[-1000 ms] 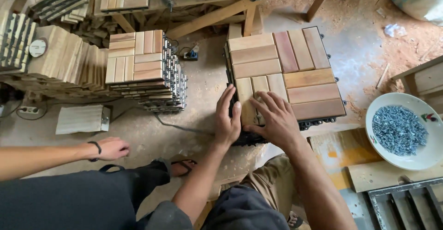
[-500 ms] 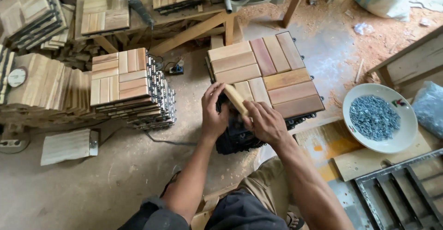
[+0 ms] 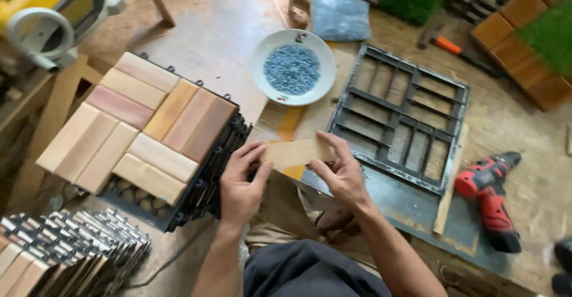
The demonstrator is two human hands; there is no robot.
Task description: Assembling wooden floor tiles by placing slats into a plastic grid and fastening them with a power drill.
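Wooden slat (image 3: pixel 298 152) is held level between both hands, just in front of the black plastic grid (image 3: pixel 398 113), which serves as landmark. The left hand (image 3: pixel 241 184) is clamped on the slat's left end, thumb above and fingers below; the right hand (image 3: pixel 339 172) is pinched on its right end, fingertips (image 3: pixel 326 137) laid along the top edge. Left of the grid, a white bowl (image 3: pixel 260 51) of grey screws (image 3: pixel 292 69) is seen, touching no hand. Further left of the grid, a stack of finished wood tiles (image 3: pixel 137 130) is placed, its top showing 9 slats. Right of the grid, a red drill (image 3: pixel 491 193) is laid on the floor. Behind the grid, an orange-handled hammer (image 3: pixel 447 44) is visible.
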